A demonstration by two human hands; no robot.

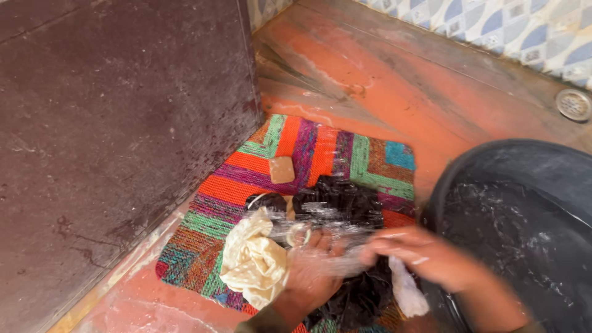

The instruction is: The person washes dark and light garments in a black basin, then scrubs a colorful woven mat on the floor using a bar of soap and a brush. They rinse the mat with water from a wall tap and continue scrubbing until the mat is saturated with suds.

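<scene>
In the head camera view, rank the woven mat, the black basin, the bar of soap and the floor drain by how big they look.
1. Woven mat and black basin: look alike in spread, and the basin is cut off by the frame, so no ranking between them.
2. Floor drain.
3. Bar of soap, only slightly smaller than the drain.

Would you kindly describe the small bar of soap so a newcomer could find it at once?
Start at the multicoloured woven mat on the wet orange floor. The bar of soap lies alone on the mat's red stripes, beyond the black cloth and cream cloth. It is the only small, tan, squarish block there.
</scene>
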